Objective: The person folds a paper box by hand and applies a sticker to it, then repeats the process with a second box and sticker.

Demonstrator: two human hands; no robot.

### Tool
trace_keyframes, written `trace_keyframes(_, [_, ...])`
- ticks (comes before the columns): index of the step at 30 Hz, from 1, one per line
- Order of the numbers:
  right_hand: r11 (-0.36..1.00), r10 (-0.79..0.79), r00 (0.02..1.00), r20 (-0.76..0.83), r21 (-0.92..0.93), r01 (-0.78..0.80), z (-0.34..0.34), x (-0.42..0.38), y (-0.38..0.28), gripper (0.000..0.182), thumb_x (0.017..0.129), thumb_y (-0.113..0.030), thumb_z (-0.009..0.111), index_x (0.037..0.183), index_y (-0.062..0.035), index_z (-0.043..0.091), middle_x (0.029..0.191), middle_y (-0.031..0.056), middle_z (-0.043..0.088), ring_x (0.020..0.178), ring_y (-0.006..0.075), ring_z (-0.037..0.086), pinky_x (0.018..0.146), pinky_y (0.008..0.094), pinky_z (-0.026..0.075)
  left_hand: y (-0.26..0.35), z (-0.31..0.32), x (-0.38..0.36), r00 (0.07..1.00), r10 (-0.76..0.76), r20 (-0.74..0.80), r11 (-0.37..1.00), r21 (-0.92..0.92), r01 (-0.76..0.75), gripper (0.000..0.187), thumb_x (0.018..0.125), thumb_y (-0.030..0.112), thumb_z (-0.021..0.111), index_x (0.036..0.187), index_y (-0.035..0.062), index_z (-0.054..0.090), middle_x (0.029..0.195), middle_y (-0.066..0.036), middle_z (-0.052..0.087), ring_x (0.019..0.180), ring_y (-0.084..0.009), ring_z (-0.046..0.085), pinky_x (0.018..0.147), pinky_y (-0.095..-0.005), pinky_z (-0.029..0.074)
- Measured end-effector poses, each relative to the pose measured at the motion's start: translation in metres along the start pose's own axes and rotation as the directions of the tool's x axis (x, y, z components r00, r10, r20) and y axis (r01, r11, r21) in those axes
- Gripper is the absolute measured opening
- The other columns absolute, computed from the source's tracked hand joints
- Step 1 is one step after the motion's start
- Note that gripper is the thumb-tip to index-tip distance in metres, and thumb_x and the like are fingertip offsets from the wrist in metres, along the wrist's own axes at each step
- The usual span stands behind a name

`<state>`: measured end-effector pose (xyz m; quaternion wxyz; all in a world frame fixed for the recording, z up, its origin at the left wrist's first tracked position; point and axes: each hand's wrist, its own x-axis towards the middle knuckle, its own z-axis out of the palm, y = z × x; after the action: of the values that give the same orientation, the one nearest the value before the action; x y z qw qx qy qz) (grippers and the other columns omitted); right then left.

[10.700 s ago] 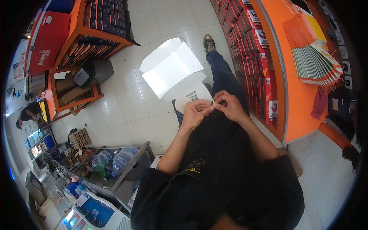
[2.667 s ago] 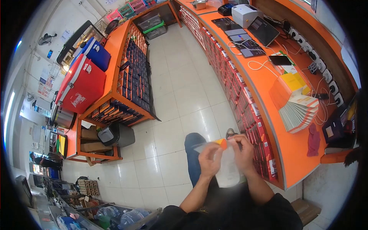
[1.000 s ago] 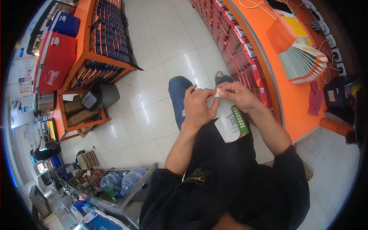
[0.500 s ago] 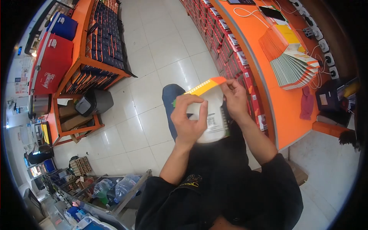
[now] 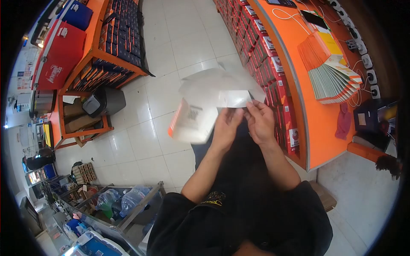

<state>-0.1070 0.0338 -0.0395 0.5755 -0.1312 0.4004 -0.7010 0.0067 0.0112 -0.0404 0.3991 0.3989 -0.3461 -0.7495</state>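
Both hands pinch white carton (image 5: 200, 109): left hand (image 5: 227, 128), right hand (image 5: 260, 123). Half second ago folded upright; now swung flat, flaps spread, blurred mid-turn.

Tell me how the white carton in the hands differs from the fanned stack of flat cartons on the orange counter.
The white carton is a single piece, opened out and motion-blurred, held in the air by the left hand and right hand. The fanned stack is many pieces, flat, sharp and at rest on the orange counter. The held carton shows mostly white faces; the stack shows orange, yellow and grey-green edges. Both carry an orange edge.
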Motion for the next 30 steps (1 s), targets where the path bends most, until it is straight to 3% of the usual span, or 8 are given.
trace_keyframes(3, [0.999, -0.005, 1.000, -0.021, 0.033, 0.006, 0.000, -0.011, 0.011, 0.026, 0.096, -0.007, 0.061, 0.120, 0.0022, 0.058, 0.105, 0.0047, 0.065, 0.090, 0.0103, 0.061, 0.075, 0.0253, 0.049, -0.010, -0.005, 0.009, 0.999, 0.007, -0.050, 0.941, -0.337, -0.024, 0.022, 0.099, 0.020, 0.061, 0.118, 0.0077, 0.060, 0.105, 0.000, 0.066, 0.095, -0.0097, 0.060, 0.078, -0.0258, 0.045])
trace_keyframes(9, [0.997, -0.024, 0.999, 0.038, -0.069, 0.027, -0.006, -0.009, 0.011, 0.024, 0.094, -0.007, 0.065, 0.117, 0.0002, 0.062, 0.102, 0.0025, 0.066, 0.084, 0.0075, 0.057, 0.070, 0.0231, 0.045, -0.009, -0.013, 0.006, 0.989, 0.104, -0.105, 0.975, -0.184, -0.122, 0.018, 0.094, 0.018, 0.068, 0.110, 0.0084, 0.065, 0.094, 0.002, 0.066, 0.080, -0.0063, 0.056, 0.072, -0.0246, 0.043])
trace_keyframes(14, [0.982, -0.049, 0.995, 0.084, -0.179, 0.063, 0.005, -0.007, 0.001, 0.024, 0.093, -0.007, 0.068, 0.116, -0.0013, 0.064, 0.100, 0.0005, 0.066, 0.081, 0.0049, 0.054, 0.067, 0.0217, 0.043, -0.005, -0.015, 0.006, 0.996, -0.009, -0.083, 0.959, -0.282, -0.015, 0.015, 0.093, 0.017, 0.070, 0.105, 0.0088, 0.066, 0.086, 0.003, 0.065, 0.069, -0.0064, 0.052, 0.063, -0.0219, 0.040])
trace_keyframes(16, [0.992, -0.028, 0.994, 0.104, -0.118, 0.041, 0.000, -0.005, 0.003, 0.023, 0.093, -0.008, 0.068, 0.115, -0.0020, 0.065, 0.099, 0.0004, 0.066, 0.081, 0.0051, 0.055, 0.067, 0.0214, 0.042, -0.004, -0.013, 0.005, 0.998, 0.054, -0.046, 0.979, -0.194, -0.062, 0.012, 0.094, 0.016, 0.068, 0.103, 0.0091, 0.065, 0.084, 0.002, 0.064, 0.066, -0.0075, 0.051, 0.059, -0.0217, 0.039])
trace_keyframes(20, [1.000, 0.021, 0.992, 0.124, -0.025, -0.018, -0.007, -0.001, 0.014, 0.021, 0.094, -0.009, 0.066, 0.114, -0.0014, 0.065, 0.098, 0.0018, 0.066, 0.080, 0.0079, 0.058, 0.066, 0.0222, 0.043, -0.001, -0.008, 0.008, 0.995, 0.076, -0.058, 0.956, -0.281, -0.089, 0.013, 0.094, 0.014, 0.065, 0.106, 0.0079, 0.062, 0.086, 0.000, 0.064, 0.065, -0.0084, 0.051, 0.057, -0.0231, 0.041])
trace_keyframes(22, [0.994, 0.086, 0.957, 0.278, 0.040, -0.101, -0.009, 0.000, 0.015, 0.020, 0.098, -0.009, 0.060, 0.115, 0.0005, 0.062, 0.097, 0.0062, 0.066, 0.081, 0.0125, 0.058, 0.072, 0.0263, 0.045, -0.002, -0.007, 0.009, 0.997, 0.058, -0.046, 0.930, -0.361, -0.070, 0.017, 0.094, 0.010, 0.063, 0.110, 0.0068, 0.057, 0.090, -0.003, 0.064, 0.065, -0.0096, 0.051, 0.057, -0.0247, 0.044])
trace_keyframes(25, [0.994, 0.111, 0.976, 0.190, -0.001, -0.113, -0.007, 0.003, 0.018, 0.017, 0.099, -0.011, 0.058, 0.109, 0.0015, 0.063, 0.089, 0.0063, 0.065, 0.077, 0.0144, 0.058, 0.073, 0.0285, 0.046, 0.002, -0.006, 0.009, 0.997, 0.042, -0.060, 0.927, -0.370, -0.062, 0.021, 0.094, 0.008, 0.061, 0.113, 0.0057, 0.054, 0.094, -0.005, 0.063, 0.065, -0.0102, 0.051, 0.058, -0.0252, 0.046])
trace_keyframes(30, [0.993, 0.104, 0.969, 0.222, 0.026, -0.112, -0.010, 0.004, 0.024, 0.016, 0.099, -0.011, 0.057, 0.109, 0.0013, 0.061, 0.086, 0.0070, 0.063, 0.077, 0.0159, 0.059, 0.073, 0.0306, 0.049, 0.001, -0.008, 0.009, 0.998, 0.039, -0.059, 0.934, -0.352, -0.057, 0.021, 0.094, 0.007, 0.059, 0.114, 0.0050, 0.053, 0.094, -0.006, 0.063, 0.066, -0.0109, 0.051, 0.058, -0.0251, 0.045])
